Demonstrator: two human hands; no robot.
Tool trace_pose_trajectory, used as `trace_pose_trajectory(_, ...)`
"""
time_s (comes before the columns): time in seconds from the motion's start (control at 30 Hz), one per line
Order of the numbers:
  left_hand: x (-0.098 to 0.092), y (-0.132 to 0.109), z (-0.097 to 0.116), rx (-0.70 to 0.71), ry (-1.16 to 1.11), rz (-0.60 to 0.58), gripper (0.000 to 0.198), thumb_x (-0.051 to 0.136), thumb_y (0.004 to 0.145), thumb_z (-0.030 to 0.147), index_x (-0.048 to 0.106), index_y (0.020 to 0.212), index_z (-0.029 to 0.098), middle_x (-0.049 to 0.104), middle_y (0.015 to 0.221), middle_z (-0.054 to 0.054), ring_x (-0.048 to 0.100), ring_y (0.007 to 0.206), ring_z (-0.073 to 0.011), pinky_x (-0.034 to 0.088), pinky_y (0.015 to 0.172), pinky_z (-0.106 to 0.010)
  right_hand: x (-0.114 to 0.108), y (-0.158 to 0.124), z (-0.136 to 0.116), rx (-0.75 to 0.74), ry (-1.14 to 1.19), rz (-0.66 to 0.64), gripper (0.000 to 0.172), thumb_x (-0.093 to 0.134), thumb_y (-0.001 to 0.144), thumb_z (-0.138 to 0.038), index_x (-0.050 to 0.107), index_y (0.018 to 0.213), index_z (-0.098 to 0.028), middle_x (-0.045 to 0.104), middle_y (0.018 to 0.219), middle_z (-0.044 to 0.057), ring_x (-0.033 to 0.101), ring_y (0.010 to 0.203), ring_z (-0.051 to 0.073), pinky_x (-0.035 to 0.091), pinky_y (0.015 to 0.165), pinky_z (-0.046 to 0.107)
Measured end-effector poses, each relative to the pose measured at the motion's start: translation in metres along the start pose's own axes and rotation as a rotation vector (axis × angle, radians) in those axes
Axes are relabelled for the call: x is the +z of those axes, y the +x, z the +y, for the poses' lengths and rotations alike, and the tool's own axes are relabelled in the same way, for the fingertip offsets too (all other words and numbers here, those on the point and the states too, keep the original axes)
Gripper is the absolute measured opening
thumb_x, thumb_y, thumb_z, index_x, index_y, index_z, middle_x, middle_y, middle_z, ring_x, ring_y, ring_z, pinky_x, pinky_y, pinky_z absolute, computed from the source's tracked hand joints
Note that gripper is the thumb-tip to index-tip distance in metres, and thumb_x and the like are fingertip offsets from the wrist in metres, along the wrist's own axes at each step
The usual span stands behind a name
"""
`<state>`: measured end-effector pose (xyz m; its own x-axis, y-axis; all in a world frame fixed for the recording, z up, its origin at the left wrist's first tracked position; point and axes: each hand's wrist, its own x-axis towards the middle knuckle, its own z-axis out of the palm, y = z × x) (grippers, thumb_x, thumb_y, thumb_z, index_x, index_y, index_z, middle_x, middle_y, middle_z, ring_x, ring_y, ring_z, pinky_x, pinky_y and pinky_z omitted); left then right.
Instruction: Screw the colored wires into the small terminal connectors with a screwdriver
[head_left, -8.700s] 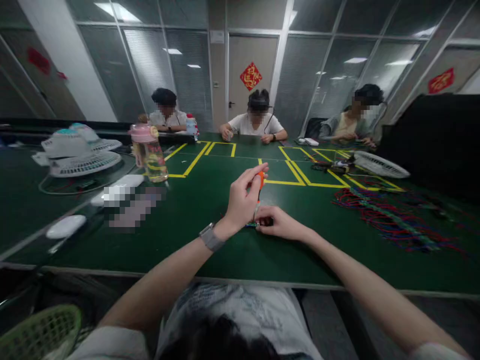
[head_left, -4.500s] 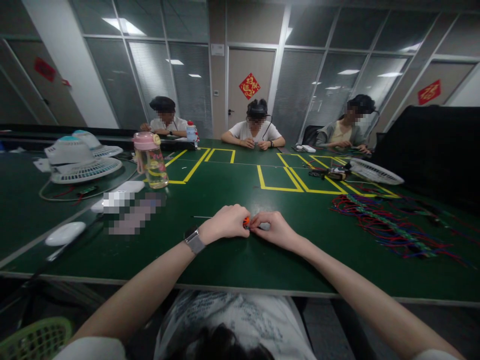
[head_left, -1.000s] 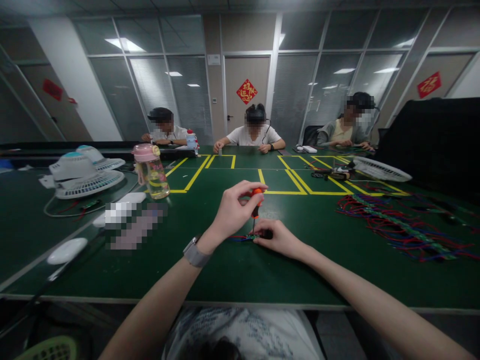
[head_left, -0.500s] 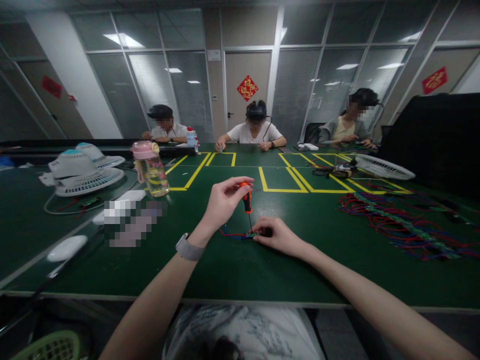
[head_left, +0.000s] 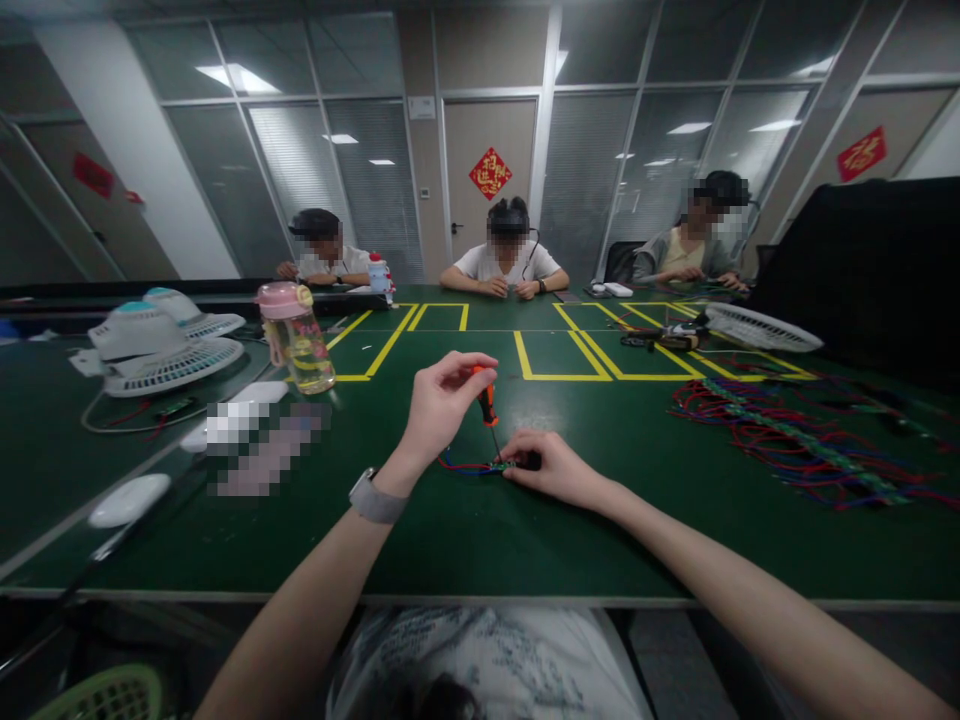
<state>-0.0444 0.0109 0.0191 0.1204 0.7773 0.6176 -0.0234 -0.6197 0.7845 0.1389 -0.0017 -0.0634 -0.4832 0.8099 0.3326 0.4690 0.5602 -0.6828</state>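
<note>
My left hand [head_left: 448, 398] grips the top of an orange and black screwdriver [head_left: 488, 404], its fingers closed round the handle. The shaft leans slightly and points down at a small green circuit board [head_left: 501, 466] on the table. Whether the tip sits in a screw is too small to tell. My right hand [head_left: 544, 465] pinches the board's right side between thumb and fingers, hiding part of it. Red and blue wires [head_left: 466, 468] run off the board to the left.
Many wired circuit boards [head_left: 795, 440] lie in a row at the right. A pink-lidded bottle [head_left: 296, 340], white fans [head_left: 169, 345] and a white oval object [head_left: 130, 500] are on the left. Yellow tape [head_left: 570, 378] marks the green table [head_left: 600, 560]. Several people sit across.
The screwdriver handle has tilted a little to the left in my left hand. My right hand stays on the board. The person opposite has drawn a hand inward.
</note>
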Motion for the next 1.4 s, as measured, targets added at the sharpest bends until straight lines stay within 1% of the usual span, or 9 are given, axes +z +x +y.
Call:
trace_pose_trajectory(0.17,-0.0007,-0.0031,0.0029,0.266,0.355,0.127,0.013,0.069,0.080,0.034,0.074,0.083,0.022,0.060,0.090,-0.003,0.059,0.089,-0.0163,0.049,0.084,-0.031,-0.0001,0.0001,0.0005,0.008,0.005,0.003,0.014,0.068,0.074,-0.012,0.073,0.088,-0.014,0.063,0.080,0.004,0.055,0.068,0.013,0.045,0.063,0.025)
trace_pose_trajectory(0.37,-0.0049,0.0000,0.0031,-0.126,-0.229,-0.195,0.024,0.059,0.087,0.034,0.069,0.101,0.016,0.070,0.099,-0.009,0.068,0.089,-0.0205,0.054,0.081,-0.036,-0.0009,0.0002,-0.0012,0.013,-0.019,-0.004,0.014,0.068,0.074,-0.013,0.072,0.088,-0.014,0.062,0.079,0.003,0.054,0.067,0.013,0.044,0.062,0.025)
trace_pose_trajectory(0.5,-0.0033,-0.0010,-0.0015,0.007,0.017,0.001,0.015,0.073,0.075,0.031,0.072,0.082,0.017,0.066,0.082,-0.003,0.063,0.073,-0.0144,0.053,0.071,-0.028,-0.0014,0.0000,-0.0010,0.006,-0.010,-0.007,0.014,0.068,0.074,-0.014,0.073,0.088,-0.014,0.062,0.079,0.003,0.055,0.067,0.013,0.045,0.063,0.025)
trace_pose_trajectory(0.6,-0.0025,-0.0030,-0.0013,0.179,0.263,0.078,0.017,0.065,0.083,0.032,0.074,0.094,0.023,0.063,0.100,-0.005,0.062,0.093,-0.0167,0.051,0.086,-0.031,-0.0014,0.0001,-0.0002,0.004,-0.013,-0.003,0.014,0.069,0.074,-0.014,0.073,0.087,-0.014,0.062,0.078,0.003,0.055,0.067,0.013,0.045,0.062,0.024)
trace_pose_trajectory(0.8,-0.0027,-0.0021,-0.0014,-0.068,-0.167,-0.191,0.032,0.058,0.088,0.034,0.066,0.116,0.020,0.066,0.116,-0.010,0.064,0.103,-0.0233,0.051,0.092,-0.040,-0.0011,0.0001,0.0014,-0.003,-0.022,-0.003,0.014,0.069,0.075,-0.015,0.072,0.088,-0.015,0.063,0.079,0.003,0.055,0.067,0.012,0.045,0.062,0.024)
trace_pose_trajectory(1.0,-0.0012,-0.0046,-0.0034,0.163,0.329,0.100,0.025,0.075,0.073,0.033,0.073,0.097,0.023,0.061,0.102,-0.005,0.060,0.097,-0.0194,0.049,0.092,-0.038,-0.0017,-0.0001,0.0014,-0.006,-0.022,-0.011,0.013,0.069,0.075,-0.016,0.073,0.088,-0.015,0.062,0.078,0.003,0.055,0.067,0.013,0.045,0.063,0.025)
trace_pose_trajectory(1.17,-0.0001,-0.0048,-0.0019,0.094,0.101,-0.131,0.033,0.046,0.093,0.030,0.063,0.120,0.024,0.052,0.135,-0.008,0.050,0.124,-0.0232,0.043,0.103,-0.040,-0.0023,0.0000,-0.0003,-0.005,-0.021,-0.010,0.012,0.068,0.075,-0.016,0.072,0.087,-0.015,0.063,0.079,0.003,0.055,0.067,0.013,0.045,0.063,0.025)
trace_pose_trajectory(1.27,-0.0001,-0.0040,-0.0020,-0.042,-0.118,-0.213,0.035,0.049,0.092,0.032,0.060,0.123,0.021,0.062,0.122,-0.010,0.064,0.105,-0.0218,0.053,0.090,-0.038,-0.0025,0.0000,-0.0009,-0.008,-0.019,-0.014,0.012,0.068,0.075,-0.015,0.072,0.087,-0.014,0.063,0.080,0.004,0.055,0.068,0.013,0.045,0.063,0.025)
trace_pose_trajectory(1.4,-0.0007,-0.0052,-0.0025,0.122,0.205,0.012,0.020,0.071,0.077,0.031,0.072,0.094,0.021,0.064,0.098,-0.006,0.063,0.091,-0.0183,0.052,0.086,-0.034,-0.0022,-0.0001,0.0000,-0.004,-0.024,-0.015,0.014,0.068,0.075,-0.016,0.072,0.088,-0.015,0.062,0.079,0.003,0.055,0.068,0.013,0.045,0.063,0.025)
